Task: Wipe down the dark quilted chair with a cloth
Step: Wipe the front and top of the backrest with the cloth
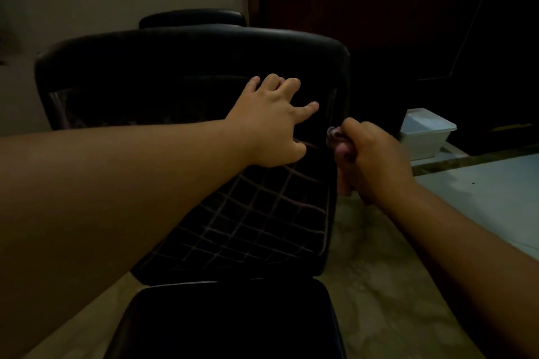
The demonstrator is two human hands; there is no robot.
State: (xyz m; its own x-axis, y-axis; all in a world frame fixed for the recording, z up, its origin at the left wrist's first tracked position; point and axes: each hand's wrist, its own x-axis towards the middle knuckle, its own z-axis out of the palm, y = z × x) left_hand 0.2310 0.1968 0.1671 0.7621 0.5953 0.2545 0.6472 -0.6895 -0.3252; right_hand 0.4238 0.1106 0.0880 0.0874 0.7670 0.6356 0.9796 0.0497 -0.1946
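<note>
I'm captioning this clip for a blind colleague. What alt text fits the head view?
A person's left hand presses open on a dark quilted chair while the right hand grips a bunched cloth at the chair's right edge. A white lidded bin stands on the floor behind, in a dim room.

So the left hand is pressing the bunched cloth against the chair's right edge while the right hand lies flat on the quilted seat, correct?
Swapped: the head view shows the right hand gripping the bunched pinkish cloth, and the left hand flat on the dark quilted chair.
</note>
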